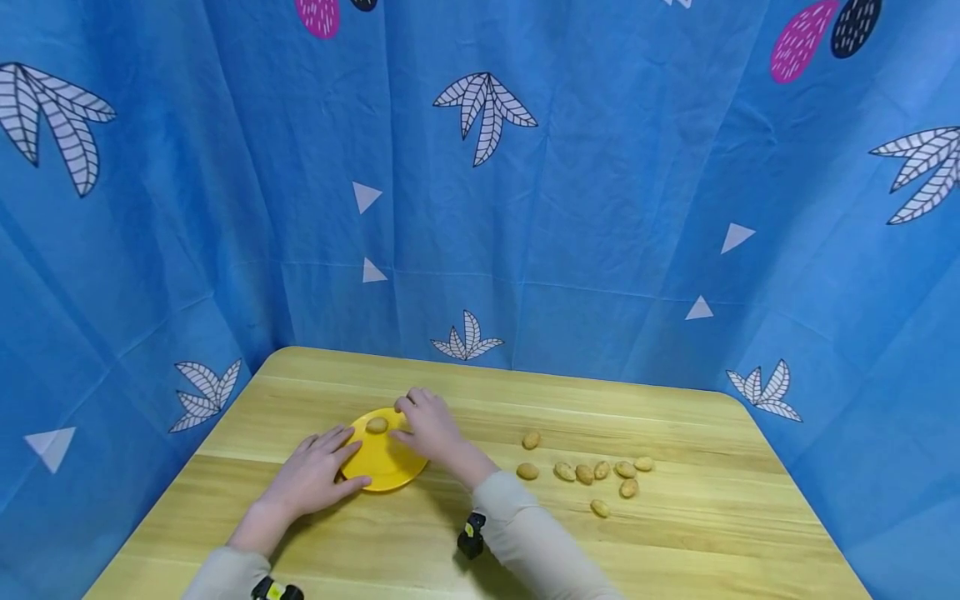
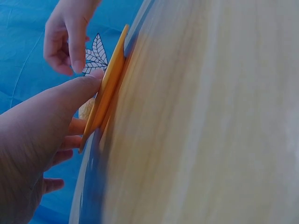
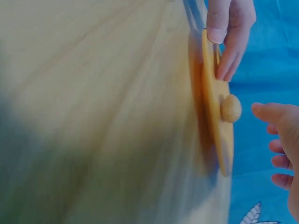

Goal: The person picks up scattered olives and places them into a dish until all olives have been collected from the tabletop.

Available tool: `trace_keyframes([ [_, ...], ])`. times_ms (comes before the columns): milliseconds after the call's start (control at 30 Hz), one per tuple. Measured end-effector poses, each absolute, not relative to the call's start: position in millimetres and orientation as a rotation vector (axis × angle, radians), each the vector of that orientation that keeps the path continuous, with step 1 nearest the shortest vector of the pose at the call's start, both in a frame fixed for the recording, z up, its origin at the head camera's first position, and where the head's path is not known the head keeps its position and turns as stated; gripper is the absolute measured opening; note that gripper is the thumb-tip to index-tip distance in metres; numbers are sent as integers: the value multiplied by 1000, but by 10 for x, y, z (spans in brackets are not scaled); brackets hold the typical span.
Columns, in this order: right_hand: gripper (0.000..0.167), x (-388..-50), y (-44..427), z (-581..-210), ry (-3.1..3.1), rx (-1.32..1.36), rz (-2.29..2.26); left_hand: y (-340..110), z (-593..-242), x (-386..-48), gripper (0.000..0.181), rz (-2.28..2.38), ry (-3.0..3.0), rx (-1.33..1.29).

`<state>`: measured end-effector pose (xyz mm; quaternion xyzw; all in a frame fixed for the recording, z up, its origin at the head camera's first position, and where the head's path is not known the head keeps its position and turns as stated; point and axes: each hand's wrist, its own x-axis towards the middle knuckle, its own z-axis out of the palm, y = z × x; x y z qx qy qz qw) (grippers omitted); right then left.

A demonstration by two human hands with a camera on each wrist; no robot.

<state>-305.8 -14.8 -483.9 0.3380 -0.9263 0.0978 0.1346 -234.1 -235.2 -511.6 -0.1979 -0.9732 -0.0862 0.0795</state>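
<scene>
A yellow plate lies on the left part of the table, with one brown, nut-like oval piece on it toward the back. My left hand rests at the plate's left edge, fingers spread; its thumb touches the rim in the left wrist view. Above the plate's right side is my right hand, its fingers slightly bent and apart, holding nothing. The right wrist view shows a gap between that hand and the oval piece.
Several similar oval pieces lie scattered on the right half of the wooden table. A blue patterned curtain hangs behind the table and along both sides.
</scene>
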Motion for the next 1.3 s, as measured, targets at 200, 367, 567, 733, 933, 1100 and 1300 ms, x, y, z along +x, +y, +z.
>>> trace_keyframes([
  [200, 33, -3015, 12, -4718, -2595, 1024, 267, -2346, -5104, -2344, 72, -258, -2919, -589],
  [367, 34, -2974, 167, -4658, -2489, 1068, 234, -2344, -5120, -2344, 72, -270, -2917, -582],
  [567, 35, -2927, 366, -4613, -2458, 1088, 250, -2349, -5135, -2348, 71, -279, -2928, -571],
  [733, 35, -2857, 565, -4544, -2438, 1084, 302, -2353, -5141, -2349, 72, -274, -2938, -573],
  [933, 35, -2756, 825, -4485, -2424, 1018, 335, -2355, -5154, -2351, 73, -278, -2927, -583],
  [1100, 36, -2687, 1048, -4494, -2461, 954, 359, -2358, -5165, -2347, 72, -276, -2911, -593],
  [1300, 38, -2621, 1279, -4551, -2457, 905, 425, -2368, -5154, -2336, 73, -274, -2897, -595],
])
